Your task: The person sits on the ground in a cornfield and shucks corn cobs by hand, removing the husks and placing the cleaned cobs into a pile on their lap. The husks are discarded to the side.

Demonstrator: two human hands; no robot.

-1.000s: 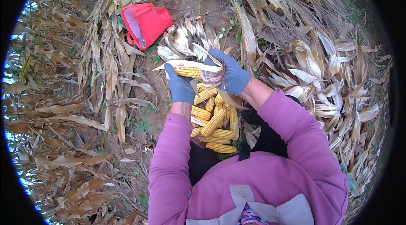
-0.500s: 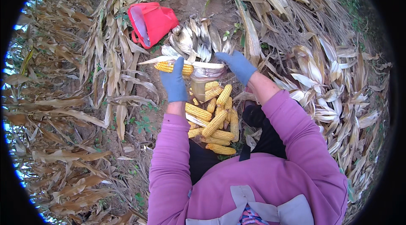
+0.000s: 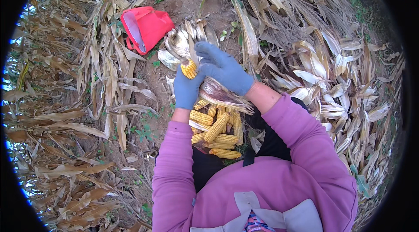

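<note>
My left hand [image 3: 187, 90], in a blue-grey glove, is closed around an ear of corn [image 3: 189, 69]. Bare yellow kernels at the ear's tip show above the fist. Loosened husk [image 3: 224, 96], pale and purplish, trails from the ear toward the lower right, under my other hand. My right hand [image 3: 227, 69], gloved alike, reaches across beside the ear with its fingers apart and partly bent. A strip of pale husk stands by its fingertips; whether they touch it is unclear. Below both hands lies a pile of husked yellow corn ears [image 3: 216, 128], partly covered by the trailing husk.
A red bag [image 3: 150, 27] with a pale lining lies on the soil at the upper left. Beside it is a heap of pale husks [image 3: 179, 44]. Dry stalks and leaves [image 3: 56, 118] line the left; more husks [image 3: 331, 83] spread over the right.
The ear has turned from lying crosswise to pointing its tip up toward me. My right hand has moved left, close to my left hand. The husk now trails to the lower right.
</note>
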